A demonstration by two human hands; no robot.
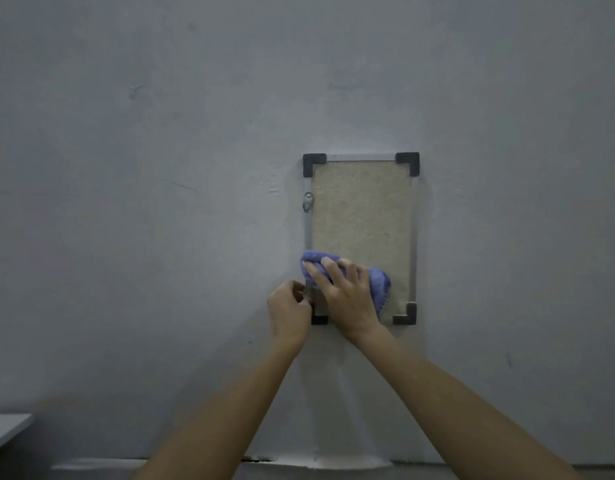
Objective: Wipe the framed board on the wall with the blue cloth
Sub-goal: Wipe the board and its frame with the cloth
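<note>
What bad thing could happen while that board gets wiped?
1. The right hand presses the blue cloth low on the framed board; a hard push might shift it on the wall, though the left hand pinching its left edge should help.
2. The cloth could snag on the small metal fitting on the frame's left side when wiping moves upward.

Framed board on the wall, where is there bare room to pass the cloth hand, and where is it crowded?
Bare: the framed board's upper part, between the top corner caps and the blue cloth, plus a strip right of the cloth. Crowded: lower left, where the right hand presses the cloth and the left hand grips the frame edge.
</note>
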